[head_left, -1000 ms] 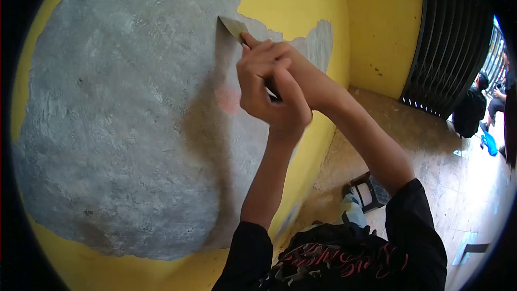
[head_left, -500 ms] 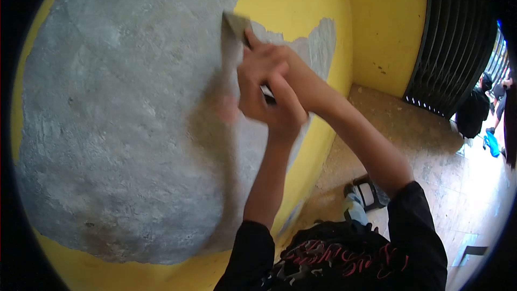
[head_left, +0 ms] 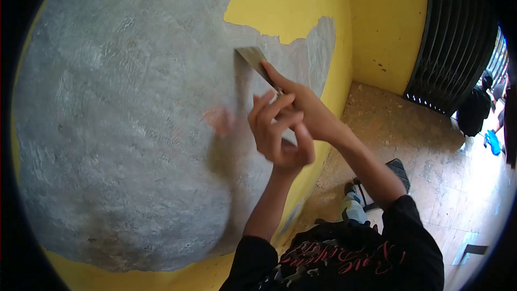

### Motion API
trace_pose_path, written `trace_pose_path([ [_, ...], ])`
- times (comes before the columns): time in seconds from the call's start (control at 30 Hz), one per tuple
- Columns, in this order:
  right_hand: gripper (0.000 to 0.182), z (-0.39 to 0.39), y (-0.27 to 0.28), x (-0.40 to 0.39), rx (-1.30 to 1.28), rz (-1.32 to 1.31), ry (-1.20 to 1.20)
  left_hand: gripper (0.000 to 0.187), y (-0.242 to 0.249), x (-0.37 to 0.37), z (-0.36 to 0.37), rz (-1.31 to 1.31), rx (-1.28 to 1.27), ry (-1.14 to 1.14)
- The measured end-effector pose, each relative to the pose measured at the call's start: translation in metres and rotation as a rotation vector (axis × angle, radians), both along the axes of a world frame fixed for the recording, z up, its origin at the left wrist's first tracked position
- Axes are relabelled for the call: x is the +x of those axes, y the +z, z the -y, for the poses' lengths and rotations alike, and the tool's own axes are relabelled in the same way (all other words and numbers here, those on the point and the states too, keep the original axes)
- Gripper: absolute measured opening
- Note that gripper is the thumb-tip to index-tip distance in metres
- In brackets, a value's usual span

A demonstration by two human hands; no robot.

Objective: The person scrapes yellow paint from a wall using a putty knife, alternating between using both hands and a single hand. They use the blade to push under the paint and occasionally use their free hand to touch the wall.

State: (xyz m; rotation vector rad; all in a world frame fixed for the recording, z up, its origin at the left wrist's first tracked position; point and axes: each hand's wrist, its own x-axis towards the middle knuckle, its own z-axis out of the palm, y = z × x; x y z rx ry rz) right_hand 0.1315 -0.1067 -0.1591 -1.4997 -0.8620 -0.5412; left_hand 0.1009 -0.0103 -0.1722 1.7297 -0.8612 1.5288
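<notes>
My right hand (head_left: pixel 301 99) is closed around a putty knife (head_left: pixel 250 56), its index finger stretched along the metal blade. The blade's front edge is at the grey, scraped part of the wall (head_left: pixel 134 129), below a ragged border of yellow paint (head_left: pixel 280 5). Just below the right hand is my left hand (head_left: pixel 280 132), its fingers loosely bent and apart near the knife's handle, slightly blurred. Most of the handle is hidden by my hands. A pinkish patch (head_left: pixel 219 121) shows on the grey surface to their left.
A dark slatted metal gate (head_left: pixel 449 43) stands at the right, by a bright opening with people (head_left: pixel 476 108). A blue item (head_left: pixel 492 143) lies there. On the tiled floor (head_left: pixel 431 199), a black object (head_left: pixel 398 173) is near my foot. The walls meet at a corner to the right.
Both hands and the putty knife have moved down and slightly right along the wall. My left hand's fingers have loosened and come away from the right hand.
</notes>
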Motion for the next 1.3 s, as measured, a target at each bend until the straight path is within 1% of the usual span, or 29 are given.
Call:
trace_pose_path([
  [0.07,0.079,0.009,-0.006,-0.013,-0.263,-0.467,-0.045,0.016,-0.027,-0.016,-0.013,-0.127,-0.025,0.004],
  [0.1,0.079,0.009,-0.020,-0.014,-0.264,-0.469,-0.040,0.016,-0.045,-0.023,-0.018,-0.129,-0.026,0.009],
  [0.17,0.081,0.005,-0.056,-0.006,-0.025,-0.244,-0.146,0.022,-0.078,-0.030,-0.019,-0.466,-0.239,-0.153],
  [0.2,0.081,0.004,-0.067,-0.005,-0.027,-0.247,-0.142,0.022,-0.085,-0.031,-0.017,-0.469,-0.241,-0.149],
  [0.27,0.073,0.006,-0.083,-0.006,0.026,-0.238,-0.261,0.034,-0.097,-0.030,-0.012,-1.037,-0.479,-0.241],
  [0.3,0.073,0.011,-0.085,-0.007,0.021,-0.241,-0.256,0.042,-0.101,-0.024,-0.015,-1.158,-0.566,-0.401],
  [0.33,0.068,0.018,-0.087,-0.007,-0.104,-0.213,-0.271,0.042,-0.103,-0.018,-0.013,-1.157,-0.573,-0.399],
  [0.37,0.064,0.025,-0.087,-0.008,-0.229,-0.185,-0.284,0.046,-0.102,-0.009,-0.008,-1.169,-0.568,-0.365],
  [0.4,0.064,0.030,-0.086,-0.011,-0.234,-0.187,-0.280,0.050,-0.099,-0.001,-0.005,-1.181,-0.563,-0.332],
  [0.43,0.062,0.035,-0.084,-0.016,-0.332,-0.227,-0.265,0.053,-0.093,0.008,-0.009,-1.226,-0.460,-0.364],
  [0.47,0.060,0.039,-0.085,-0.020,-0.430,-0.267,-0.248,0.052,-0.089,0.011,0.004,-1.161,-0.475,-0.399],
  [0.53,0.058,0.042,-0.100,-0.023,-0.425,-0.235,-0.275,0.043,-0.079,0.021,0.010,-1.175,-0.434,-0.401],
  [0.6,0.043,0.051,-0.105,-0.026,-0.154,-0.626,-0.219,0.042,-0.077,0.029,0.025,-1.148,-0.448,-0.348],
  [0.63,0.043,0.058,-0.110,-0.021,-0.155,-0.629,-0.212,0.041,-0.076,0.033,0.031,-1.117,-0.452,-0.301],
  [0.67,0.032,0.068,-0.120,-0.015,-0.246,-0.685,-0.181,0.041,-0.076,0.037,0.038,-1.118,-0.454,-0.294],
  [0.7,0.029,0.075,-0.130,-0.010,-0.337,-0.742,-0.148,0.042,-0.076,0.041,0.045,-1.149,-0.424,-0.282],
  [0.73,0.029,0.077,-0.138,-0.003,-0.337,-0.744,-0.139,0.043,-0.076,0.044,0.051,-1.178,-0.394,-0.271],
  [0.8,0.034,0.078,-0.146,0.009,-0.052,-0.756,-0.100,0.047,-0.079,0.050,0.064,-1.206,-0.436,-0.258],
  [0.83,0.034,0.077,-0.142,0.015,-0.050,-0.754,-0.091,0.049,-0.087,0.056,0.068,-1.184,-0.461,-0.309],
  [0.9,0.038,0.071,-0.126,0.033,0.165,-0.621,-0.137,0.052,-0.094,0.063,0.074,-1.194,-0.474,-0.432],
  [0.93,0.038,0.069,-0.123,0.042,0.164,-0.622,-0.127,0.052,-0.096,0.069,0.075,-1.191,-0.478,-0.421],
  [1.0,0.037,0.066,-0.118,0.056,0.050,-0.789,-0.022,0.051,-0.095,0.080,0.078,-1.122,-0.671,-0.456],
  [1.03,0.037,0.066,-0.112,0.059,0.068,-0.845,0.097,0.051,-0.086,0.082,0.082,-1.094,-0.758,-0.427],
  [1.07,0.037,0.066,-0.115,0.062,0.062,-0.844,0.111,0.051,-0.085,0.084,0.078,-1.087,-0.765,-0.416],
  [1.13,0.039,0.064,-0.124,0.069,0.198,-0.953,0.391,0.053,-0.084,0.090,0.072,-1.078,-0.639,-0.289],
  [1.17,0.039,0.062,-0.126,0.072,0.189,-0.958,0.402,0.053,-0.082,0.089,0.073,-1.100,-0.626,-0.231],
  [1.23,0.041,0.056,-0.125,0.081,0.175,-0.839,0.279,0.052,-0.075,0.100,0.072,-1.081,-0.662,-0.209],
  [1.27,0.041,0.052,-0.122,0.081,0.172,-0.848,0.287,0.051,-0.073,0.102,0.073,-1.069,-0.688,-0.196],
  [1.3,0.042,0.050,-0.116,0.079,0.165,-0.744,0.234,0.051,-0.073,0.098,0.075,-1.071,-0.697,-0.188],
])
